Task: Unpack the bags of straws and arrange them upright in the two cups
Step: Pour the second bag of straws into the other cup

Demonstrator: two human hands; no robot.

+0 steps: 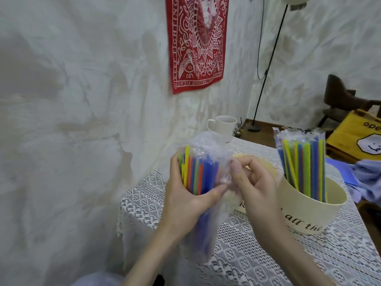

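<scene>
Left hand [185, 200] wraps its grip around a clear plastic bag of coloured straws [198, 176], long axis upright; right hand [254, 182] apparently pinches the blurred wrap beside it.

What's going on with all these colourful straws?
A person is unpacking straws. The left hand grips a bag of straws while the right hand pinches its plastic near the top. Another bag, still wrapped, stands in the right cup. The other cup sits behind the hands.
</scene>
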